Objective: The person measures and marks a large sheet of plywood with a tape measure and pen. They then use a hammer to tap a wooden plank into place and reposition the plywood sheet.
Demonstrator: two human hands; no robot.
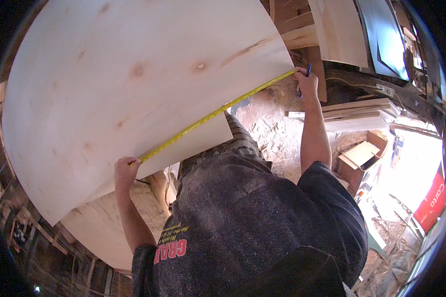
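Observation:
A large pale plywood sheet [163, 89] with brown knots and stains fills the upper left. Along its near edge a yellow measuring tape [203, 120] is stretched taut, slanting up to the right. My left hand [126, 171] pinches the tape's lower end near the sheet's edge. At the sheet's right corner, the fingers of my right hand [307, 81] close on the other end. A blue pen [308, 69] sticks up from that same hand. Below the tape, part of a smaller pale panel [198, 137] shows.
Another wooden board [119, 222] lies lower, at the left. Right of me are stacked boards [357, 111], an open cardboard box [366, 158] and a power socket [385, 90] on a beam. Large panels [339, 32] lean at the upper right. Debris litters the floor at the lower right.

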